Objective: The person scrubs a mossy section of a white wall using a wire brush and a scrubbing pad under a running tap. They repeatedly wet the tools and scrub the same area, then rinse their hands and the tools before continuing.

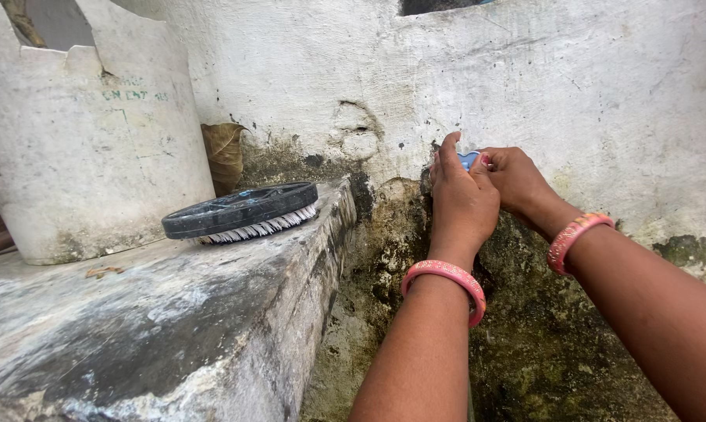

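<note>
While both hands meet at the far whitewashed wall (603, 86), the left hand (462, 199) and right hand (517, 180) close together around a small blue object (468, 159). Left, a black scrubbing brush (240, 209) lies bristles-down on the concrete ledge (158, 312), near a white broken pot (80, 156).

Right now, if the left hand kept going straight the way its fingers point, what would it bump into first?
The left hand points up and away, fingers on a small blue thing that the right hand also grips. Straight past that, probably the whitewashed wall, which looks very close; depth is uncertain.
</note>
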